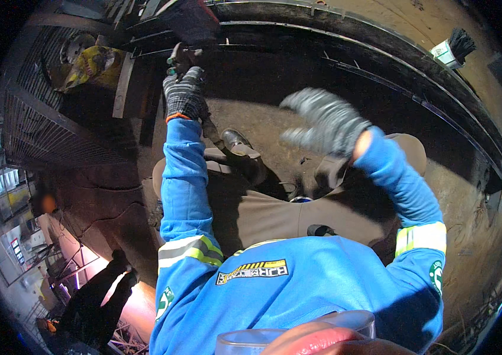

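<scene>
My left hand (184, 93), in a grey-and-black knit glove with an orange cuff, is closed around a dark tool with a greyish-green metal head (183, 58). A dark handle or cable-like length (212, 130) hangs below that hand; whether it belongs to the tool I cannot tell. Just beyond the head is a dark red piece (190, 22), its kind unclear in shadow. My right hand (328, 123), in a striped grey glove, is raised over my lap, blurred by motion. Its thumb and fingers are apart, with nothing seen in them.
A long dark metal beam (369, 44) curves across the far side. On the right beyond it stands a white container of thin dark rods (453, 49). Metal grating (44, 118) and a yellow crumpled bag (94, 64) lie at left. Another person (94, 302) in dark clothes is at lower left.
</scene>
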Available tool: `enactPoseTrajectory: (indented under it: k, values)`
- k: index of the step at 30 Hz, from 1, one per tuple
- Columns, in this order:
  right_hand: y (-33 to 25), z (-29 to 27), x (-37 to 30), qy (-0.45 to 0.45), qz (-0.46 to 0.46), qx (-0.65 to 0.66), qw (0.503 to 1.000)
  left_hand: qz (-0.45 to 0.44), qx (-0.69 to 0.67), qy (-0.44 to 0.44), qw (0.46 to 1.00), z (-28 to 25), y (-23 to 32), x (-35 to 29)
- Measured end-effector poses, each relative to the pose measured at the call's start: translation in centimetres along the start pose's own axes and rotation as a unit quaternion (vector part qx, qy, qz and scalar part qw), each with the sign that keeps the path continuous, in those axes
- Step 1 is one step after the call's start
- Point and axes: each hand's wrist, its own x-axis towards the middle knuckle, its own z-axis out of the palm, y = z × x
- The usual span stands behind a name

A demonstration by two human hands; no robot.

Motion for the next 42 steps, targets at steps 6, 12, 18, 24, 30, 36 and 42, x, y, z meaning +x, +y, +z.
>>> enactPoseTrajectory:
  k: [6,12,18,24,30,36,42]
  values:
    - [-4.0,6.4,2.9,-0.192,0.087,0.103,0.972,0.082,-0.095,-0.102,0.987,3.7,1.4,-2.6]
    - [-0.1,14.0,2.8,-0.148,0.089,0.236,0.956,0.179,0.085,-0.179,0.964,8.9,0.0,-4.9]
    - [-0.3,14.8,2.9,-0.147,-0.096,0.388,0.905,0.249,0.087,-0.283,0.922,9.5,4.3,-9.3]
    - [-0.7,13.4,2.9,-0.193,0.000,0.222,0.956,0.189,0.183,-0.286,0.921,11.0,3.6,-8.0]
    - [-1.1,11.3,2.8,-0.156,0.064,0.233,0.958,0.130,0.309,-0.143,0.931,9.1,1.3,-3.3]
    - [-2.3,10.1,3.5,-0.149,0.019,0.206,0.967,0.183,0.309,-0.028,0.933,5.4,-4.2,1.9]
    - [-2.8,9.2,3.4,-0.150,0.033,0.190,0.970,0.130,0.173,0.121,0.969,2.3,-1.9,0.9]
